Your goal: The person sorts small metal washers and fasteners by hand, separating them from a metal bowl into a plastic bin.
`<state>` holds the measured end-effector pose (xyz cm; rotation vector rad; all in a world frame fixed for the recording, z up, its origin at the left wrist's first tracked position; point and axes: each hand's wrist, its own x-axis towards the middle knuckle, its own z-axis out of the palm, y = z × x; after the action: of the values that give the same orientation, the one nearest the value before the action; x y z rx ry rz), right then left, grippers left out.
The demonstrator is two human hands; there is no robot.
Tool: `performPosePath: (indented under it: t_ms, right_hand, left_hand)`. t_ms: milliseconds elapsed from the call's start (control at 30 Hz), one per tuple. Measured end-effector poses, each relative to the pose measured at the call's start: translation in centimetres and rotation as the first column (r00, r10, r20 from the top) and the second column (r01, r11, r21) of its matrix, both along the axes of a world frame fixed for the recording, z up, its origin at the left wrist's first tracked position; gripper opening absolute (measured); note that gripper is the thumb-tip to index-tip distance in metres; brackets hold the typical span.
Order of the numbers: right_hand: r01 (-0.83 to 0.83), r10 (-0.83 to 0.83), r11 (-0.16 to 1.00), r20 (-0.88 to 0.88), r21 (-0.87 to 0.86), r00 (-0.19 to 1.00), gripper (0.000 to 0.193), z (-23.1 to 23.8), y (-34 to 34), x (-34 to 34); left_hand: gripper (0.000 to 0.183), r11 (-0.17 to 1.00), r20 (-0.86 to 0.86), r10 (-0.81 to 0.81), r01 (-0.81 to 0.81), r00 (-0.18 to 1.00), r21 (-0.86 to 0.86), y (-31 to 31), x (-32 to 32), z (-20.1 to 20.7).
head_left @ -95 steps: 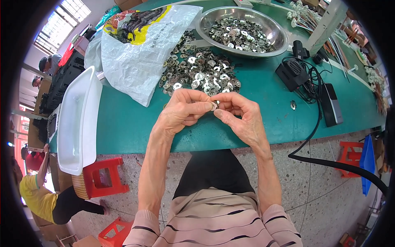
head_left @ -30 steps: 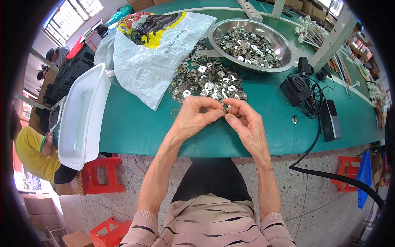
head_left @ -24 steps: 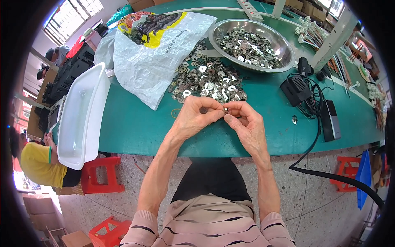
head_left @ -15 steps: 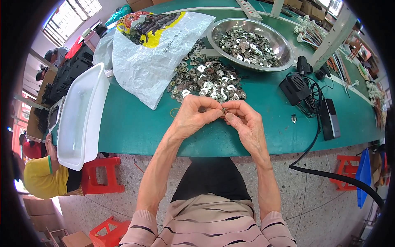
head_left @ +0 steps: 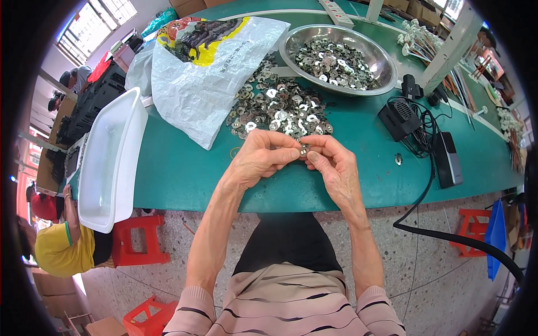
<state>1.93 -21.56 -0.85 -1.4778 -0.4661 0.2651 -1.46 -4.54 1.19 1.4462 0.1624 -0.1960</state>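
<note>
Between my fingertips, just in front of the pile, is a small round metal piece point(head_left: 304, 151) with holes or bumps too small to make out. My left hand point(head_left: 263, 157) pinches it from the left with thumb and forefinger. From the right, my right hand point(head_left: 335, 163) grips its other side, thumb below and forefinger above. Beyond both hands spreads a loose pile of small flat metal pieces point(head_left: 280, 106), silvery and dark. Farther back, a wide steel bowl point(head_left: 386, 75) holds many similar pieces.
A white plastic sack point(head_left: 188, 106) lies left of the pile. At the left table edge rests a white tub point(head_left: 126, 162). Black adapters point(head_left: 399, 120) and cables lie right, near one stray metal piece point(head_left: 398, 159). A person in yellow point(head_left: 64, 249) sits at far left.
The small metal piece has turned in my fingertips and shows more of its face. Both hands otherwise keep nearly the same place and pinch.
</note>
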Motion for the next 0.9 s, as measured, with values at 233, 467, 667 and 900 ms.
performPosePath:
  t_ms: [233, 467, 667, 900]
  right_hand:
    - [0.002, -0.001, 1.0, -0.039, 0.014, 0.999, 0.021, 0.35, -0.23, 0.06]
    - [-0.004, 0.005, 1.0, -0.031, 0.031, 1.0, 0.021, 0.08, -0.19, 0.06]
    - [0.008, -0.004, 0.998, -0.065, 0.063, 0.998, 0.023, -0.24, -0.28, 0.12]
    - [0.018, -0.009, 0.993, -0.082, 0.113, 0.997, 0.023, -0.33, -0.17, 0.12]
  left_hand:
    - [0.011, 0.999, -0.003, -0.016, 0.016, 1.0, -0.043, -0.02, -0.1, 0.25]
    - [0.011, 0.998, -0.003, -0.016, 0.016, 1.0, -0.054, -0.06, -0.15, 0.3]
    - [0.015, 0.999, 0.062, 0.022, -0.025, 0.998, 0.04, -0.08, -0.05, -0.22]
    - [0.013, 0.999, 0.079, 0.025, -0.028, 0.997, 0.028, 0.16, 0.0, -0.4]
